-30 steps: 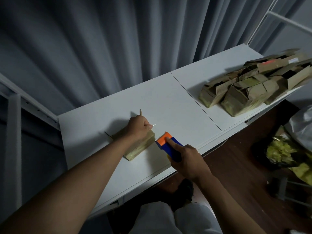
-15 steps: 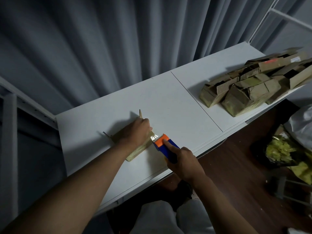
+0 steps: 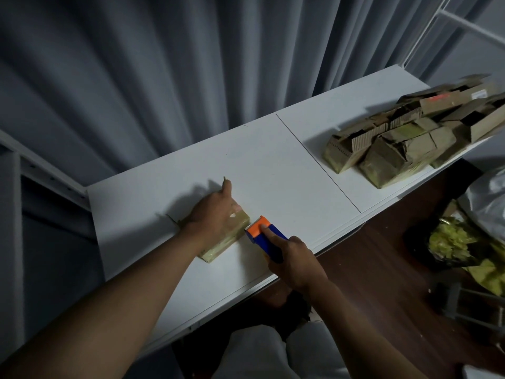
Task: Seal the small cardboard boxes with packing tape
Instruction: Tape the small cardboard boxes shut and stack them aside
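Looking down from the head view, we see our left hand point(image 3: 216, 214) lying flat on the box point(image 3: 222, 246), fingers stretched out, pressing it onto the table point(image 3: 273, 165) near its left end. Our right hand point(image 3: 296, 262) grips the dispenser point(image 3: 263, 233), forefinger laid along its top. Its orange nose sits right at the box's right edge. A pile point(image 3: 404, 143) of cardboard lies well apart, far right.

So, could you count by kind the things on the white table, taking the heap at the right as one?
Small cardboard box, under the left hand: 1
Tape dispenser, in the right hand: 1
Heap of cardboard boxes: 1
Total: 3
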